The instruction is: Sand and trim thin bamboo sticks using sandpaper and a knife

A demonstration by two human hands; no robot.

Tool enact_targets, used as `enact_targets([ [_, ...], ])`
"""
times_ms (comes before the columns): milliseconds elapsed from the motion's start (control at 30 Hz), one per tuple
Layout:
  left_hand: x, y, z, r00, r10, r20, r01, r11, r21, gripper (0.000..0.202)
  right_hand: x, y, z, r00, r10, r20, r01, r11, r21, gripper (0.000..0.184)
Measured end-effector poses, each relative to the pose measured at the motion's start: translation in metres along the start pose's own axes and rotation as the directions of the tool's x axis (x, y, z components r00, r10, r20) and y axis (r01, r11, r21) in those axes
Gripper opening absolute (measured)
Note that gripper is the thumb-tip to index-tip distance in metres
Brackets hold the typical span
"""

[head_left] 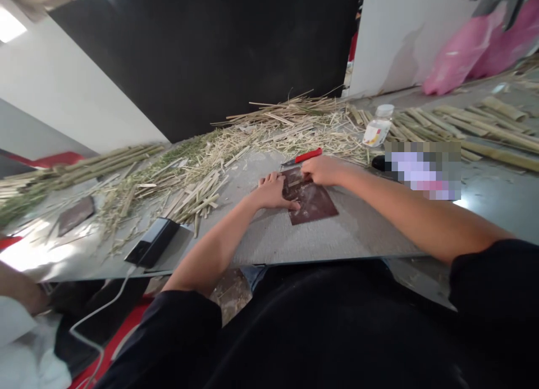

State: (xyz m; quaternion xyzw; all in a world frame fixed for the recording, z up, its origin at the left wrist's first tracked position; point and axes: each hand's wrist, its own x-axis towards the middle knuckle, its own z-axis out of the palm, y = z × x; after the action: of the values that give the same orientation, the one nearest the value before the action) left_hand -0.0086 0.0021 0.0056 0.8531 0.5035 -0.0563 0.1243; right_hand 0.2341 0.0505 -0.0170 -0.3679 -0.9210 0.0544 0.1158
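Brown sheet [320, 202] lying flat on the worktop [269, 243], in front of the person. Left hand [272, 192] lying open at its left edge, thumb resting on it. Right hand [322, 170] curling fingers over its far part; cannot tell whether the grip is closing on anything. Red-handled cutter [310, 155] lying just beyond. Farther: split strips [252, 133] lying heaped, labelled bottle [378, 129] standing right, pink spray bottles [457, 55] standing behind.

A black top [328, 333] is worn, its short sleeves [179, 327] (equally dark and fairly wide) leaving both forearms [391, 204] bare.
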Motion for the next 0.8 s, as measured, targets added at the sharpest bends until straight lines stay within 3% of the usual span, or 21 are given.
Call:
enact_targets([
  [100,0.002,0.0,0.001,1.0,-0.005,-0.005,0.005,1.0,0.01,0.134,-0.002,0.007,-0.001,0.999,0.043,-0.03,-0.043,0.999,-0.001,0.019],
  [267,0.002,-0.003,0.003,0.999,0.02,-0.026,-0.02,1.0,0.0,0.129,0.011,-0.023,0.014,0.982,-0.185,-0.039,0.187,0.979,0.079,0.016],
  [367,0.001,-0.004,0.003,0.999,0.028,-0.02,-0.028,1.0,0.006,0.13,0.009,-0.023,0.014,0.975,-0.217,-0.05,0.222,0.958,0.181,0.028],
  [567,0.0,-0.002,0.004,1.0,0.004,-0.01,-0.004,1.0,-0.005,0.137,-0.004,-0.005,0.0,0.981,-0.193,0.0,0.188,0.958,0.216,0.047],
  [800,-0.003,0.001,0.001,1.0,0.008,-0.003,-0.008,1.0,-0.014,0.14,-0.004,-0.002,-0.002,0.997,-0.069,0.024,0.068,0.996,0.051,0.025],
])
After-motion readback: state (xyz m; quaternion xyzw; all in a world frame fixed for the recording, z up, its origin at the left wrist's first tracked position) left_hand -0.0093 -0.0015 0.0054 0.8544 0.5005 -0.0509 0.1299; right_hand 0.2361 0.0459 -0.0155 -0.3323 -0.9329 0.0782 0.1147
